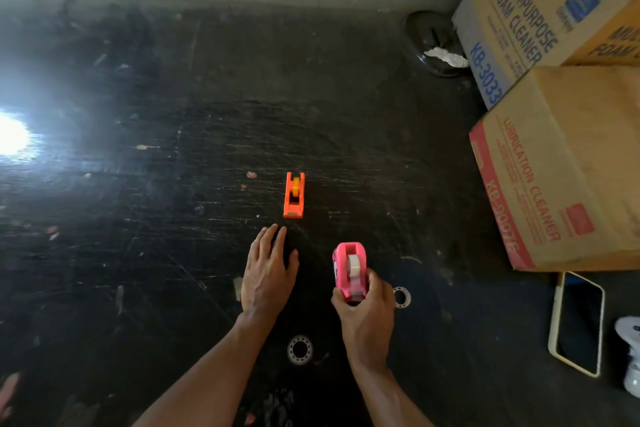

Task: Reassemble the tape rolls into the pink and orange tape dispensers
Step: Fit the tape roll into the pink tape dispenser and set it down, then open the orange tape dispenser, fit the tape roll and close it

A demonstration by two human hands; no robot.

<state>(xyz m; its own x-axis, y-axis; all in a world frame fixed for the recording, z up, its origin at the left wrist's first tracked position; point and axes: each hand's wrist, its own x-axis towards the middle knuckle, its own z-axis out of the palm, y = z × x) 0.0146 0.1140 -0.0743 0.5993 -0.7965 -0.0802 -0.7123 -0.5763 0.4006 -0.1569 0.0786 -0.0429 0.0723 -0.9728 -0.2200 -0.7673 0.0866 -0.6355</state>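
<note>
The orange tape dispenser (294, 196) stands on the dark scratched table (173, 218), with a yellow-cored tape roll seated in it. My left hand (268, 274) lies flat and empty on the table just below it, fingers spread. My right hand (365, 308) grips the near end of the pink tape dispenser (349, 267), which has a whitish tape roll (354, 264) sitting in its cradle. Two clear ring-shaped tape rolls lie on the table: one (401, 297) right of my right hand, one (300, 349) between my forearms.
Stacked cardboard boxes (561, 163) fill the right side. A phone (578, 322) in a pale case lies near the right edge, next to a white object (630, 354). A dark round item (436, 42) sits at the back by the wall. Bright glare lies at the left.
</note>
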